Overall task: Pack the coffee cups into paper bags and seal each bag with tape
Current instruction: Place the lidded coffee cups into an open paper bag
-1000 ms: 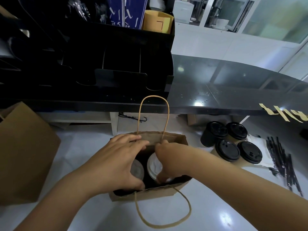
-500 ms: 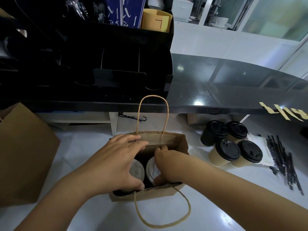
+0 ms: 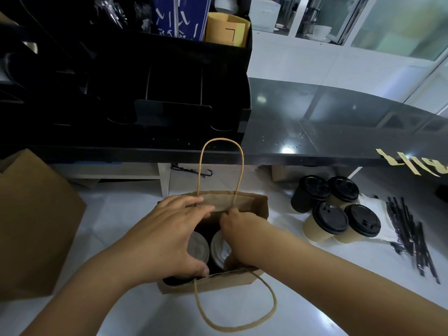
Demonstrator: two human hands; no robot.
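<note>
**Both hands at the mouth of the open paper bag**

The left hand (image 3: pixel 169 236) lies spread across the open top of the paper bag (image 3: pixel 218 283), its fingers reaching to the far edge and its thumb down at the near edge, so the hand spans the opening. The right hand (image 3: pixel 240 229) is just beside it, on its right, with its fingertips pinching the folded far edge of the bag at the foot of the upright handle (image 3: pixel 219 166). The thumb of the right hand is hidden inside the bag, so I cannot tell what it touches.

Under the two hands, inside the bag, stand two cups with pale lids (image 3: pixel 219 248), side by side between the palms. The near handle (image 3: pixel 232 309) of the bag hangs down flat on the white counter (image 3: pixel 121 316), towards the person, below both wrists.

Well off to the right of the right hand stand four more cups with black lids (image 3: pixel 335 209) in a tight group, touching one another. Beyond them, further right, lies a bunch of black straws (image 3: pixel 412 234). Far to the left of the left hand stands another brown bag (image 3: pixel 34 224). Past the fingertips of both hands runs a black shelf (image 3: pixel 315 132), with strips of tan tape (image 3: pixel 412 163) stuck along its right end
</note>
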